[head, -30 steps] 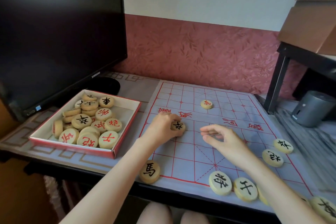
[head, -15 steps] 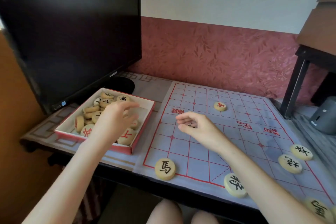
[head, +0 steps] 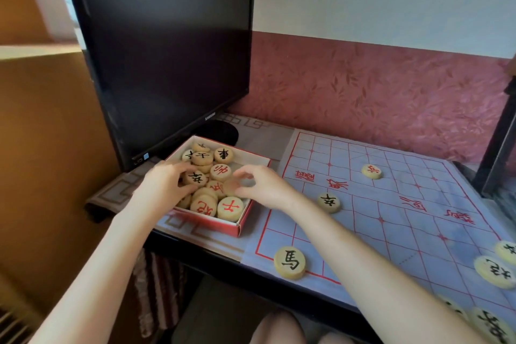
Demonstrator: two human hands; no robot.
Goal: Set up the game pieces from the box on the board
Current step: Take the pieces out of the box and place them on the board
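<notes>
Mostly pale round discs, red-and-black characters

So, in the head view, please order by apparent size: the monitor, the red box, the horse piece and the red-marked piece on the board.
1. monitor
2. red box
3. horse piece
4. red-marked piece

The two pieces may really be alike: the horse piece lies nearer the camera, so it looks bigger.

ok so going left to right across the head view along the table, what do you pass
left hand → box of pieces → right hand → black-marked piece on the board → red-marked piece
</notes>
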